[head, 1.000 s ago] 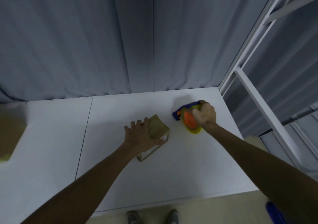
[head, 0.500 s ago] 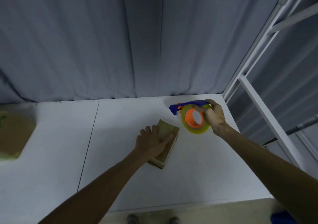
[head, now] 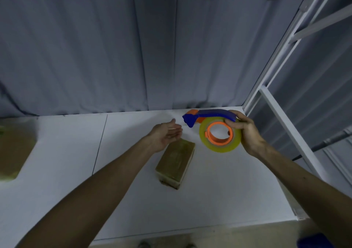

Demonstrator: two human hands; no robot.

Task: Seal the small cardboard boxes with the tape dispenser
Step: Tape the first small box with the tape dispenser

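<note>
A person stands at a white table [head: 133, 200] with a small cardboard box [head: 175, 160] lying flat near its middle, flaps closed and top face glossy, so nothing of its contents shows. The left hand [head: 165, 135] hangs over the box's far corner, palm turned up and fingers relaxed, holding nothing; whether it touches the cardboard cannot be told. The right hand [head: 245, 131] grips the tape dispenser [head: 209, 114], fingers curled round its blue handle, lifted off the table just beyond and to the right of the box. The dispenser carries a yellowish tape roll [head: 219, 147] on an orange hub. At the table's left edge sits a larger brown box [head: 13, 148], blurred, its contents likewise unseen. A grey curtain [head: 95, 57] hangs behind, and a white metal frame [head: 282, 114] rises at right.
</note>
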